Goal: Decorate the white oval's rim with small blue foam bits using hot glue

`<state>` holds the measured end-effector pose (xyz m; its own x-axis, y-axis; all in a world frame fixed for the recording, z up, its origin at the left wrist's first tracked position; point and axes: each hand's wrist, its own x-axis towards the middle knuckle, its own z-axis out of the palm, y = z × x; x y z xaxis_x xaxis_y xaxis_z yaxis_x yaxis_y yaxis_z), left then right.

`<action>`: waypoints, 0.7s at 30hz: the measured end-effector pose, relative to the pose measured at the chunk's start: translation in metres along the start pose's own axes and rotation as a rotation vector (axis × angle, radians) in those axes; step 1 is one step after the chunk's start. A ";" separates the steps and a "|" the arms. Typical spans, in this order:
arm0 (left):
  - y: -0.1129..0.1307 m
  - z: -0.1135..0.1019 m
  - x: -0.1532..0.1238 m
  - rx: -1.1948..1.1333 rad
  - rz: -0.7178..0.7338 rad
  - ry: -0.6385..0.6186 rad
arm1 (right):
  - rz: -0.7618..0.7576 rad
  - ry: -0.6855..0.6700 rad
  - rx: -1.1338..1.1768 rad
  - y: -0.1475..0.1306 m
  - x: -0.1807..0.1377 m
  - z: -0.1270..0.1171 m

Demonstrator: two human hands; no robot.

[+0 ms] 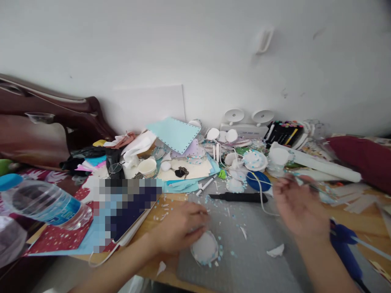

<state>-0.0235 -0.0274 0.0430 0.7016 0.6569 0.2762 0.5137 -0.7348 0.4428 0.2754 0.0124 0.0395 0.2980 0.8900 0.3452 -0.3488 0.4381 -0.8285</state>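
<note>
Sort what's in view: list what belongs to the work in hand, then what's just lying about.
Likely in use:
- white disc edged with blue dots, by the left hand
- grey mat under the disc
- loose blue dots
- blue tool at the right, possibly

Probably just lying about:
- water bottle
- marker pens
- maroon cloth

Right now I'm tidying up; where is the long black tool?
In the head view, the long black tool lies right of centre on the grey mat, just below the blue disc.
</note>
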 end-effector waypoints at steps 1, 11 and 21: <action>-0.004 -0.014 -0.002 0.011 -0.039 0.111 | -0.025 -0.037 -0.096 0.004 -0.002 0.003; -0.142 -0.136 -0.045 0.222 -0.819 0.948 | -0.279 -0.528 -0.804 0.026 -0.018 0.021; -0.154 -0.151 -0.048 0.335 -0.662 1.022 | -0.269 -0.903 -0.954 0.036 -0.022 0.014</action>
<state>-0.2104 0.0799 0.0900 -0.3618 0.6351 0.6824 0.8242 -0.1241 0.5525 0.2436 0.0104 0.0085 -0.5571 0.7241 0.4066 0.4900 0.6819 -0.5431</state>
